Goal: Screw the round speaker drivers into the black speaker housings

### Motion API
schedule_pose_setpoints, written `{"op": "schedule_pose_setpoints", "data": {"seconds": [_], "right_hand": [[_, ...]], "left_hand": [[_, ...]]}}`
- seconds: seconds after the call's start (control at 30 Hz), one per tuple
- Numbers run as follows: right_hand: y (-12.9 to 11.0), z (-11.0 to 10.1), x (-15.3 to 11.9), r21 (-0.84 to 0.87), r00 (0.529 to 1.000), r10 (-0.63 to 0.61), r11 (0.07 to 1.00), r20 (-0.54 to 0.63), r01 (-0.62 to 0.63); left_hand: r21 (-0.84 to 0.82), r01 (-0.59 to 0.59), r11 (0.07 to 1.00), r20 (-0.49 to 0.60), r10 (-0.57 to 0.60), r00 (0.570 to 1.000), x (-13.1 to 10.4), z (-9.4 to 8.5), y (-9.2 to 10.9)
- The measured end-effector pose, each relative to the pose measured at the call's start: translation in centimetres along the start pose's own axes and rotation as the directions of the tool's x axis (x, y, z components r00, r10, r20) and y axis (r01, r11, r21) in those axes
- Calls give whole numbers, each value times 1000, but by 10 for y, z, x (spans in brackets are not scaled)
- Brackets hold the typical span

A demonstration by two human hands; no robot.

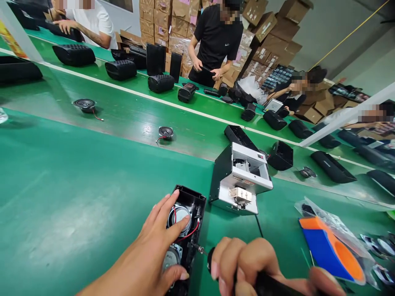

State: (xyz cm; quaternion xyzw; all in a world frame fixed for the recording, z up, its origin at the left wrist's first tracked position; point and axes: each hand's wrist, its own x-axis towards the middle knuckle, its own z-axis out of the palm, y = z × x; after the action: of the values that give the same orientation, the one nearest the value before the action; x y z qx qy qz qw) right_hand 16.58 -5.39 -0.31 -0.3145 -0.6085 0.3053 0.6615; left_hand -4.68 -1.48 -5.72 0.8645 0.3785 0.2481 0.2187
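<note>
My left hand (151, 242) is laid over a black speaker housing (193, 197), its fingers along the left side and across the inside, holding it against the green mat. Inside the housing sit two round speaker drivers (180, 218) with silver backs. Red wires (193, 233) run between the drivers and the housing's right wall. Closed around a black screwdriver (211, 263), probably an electric one, is my right hand (247, 263). The screwdriver's metal bit points left into the housing's right edge; its exact tip is hard to make out. My palm hides much of the handle.
A silver-and-black screw feeder (240, 185) stands just beyond the housing. To the right lie a blue-and-orange scoop (333, 246) and a plastic bag (336, 226). Loose drivers (166, 132) and black housings (160, 83) line the green conveyor (129, 115). Several co-workers are across it.
</note>
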Motion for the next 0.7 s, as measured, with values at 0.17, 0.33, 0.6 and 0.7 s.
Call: {"op": "schedule_pose_setpoints", "data": {"seconds": [0.17,0.33,0.6,0.7], "right_hand": [[24,28,-15,-27,941,-145,989,-305,144],[26,40,-8,-63,932,-139,990,-334,125],[29,36,-4,-88,944,-169,985,-282,150],[30,35,-4,-19,957,-144,989,-254,143]], "left_hand": [[-83,32,996,32,-29,999,1,5,-2],[-118,81,990,79,-72,994,-1,2,1],[-185,129,974,94,-113,989,4,1,5],[-200,135,971,87,-120,989,3,1,6]]}}
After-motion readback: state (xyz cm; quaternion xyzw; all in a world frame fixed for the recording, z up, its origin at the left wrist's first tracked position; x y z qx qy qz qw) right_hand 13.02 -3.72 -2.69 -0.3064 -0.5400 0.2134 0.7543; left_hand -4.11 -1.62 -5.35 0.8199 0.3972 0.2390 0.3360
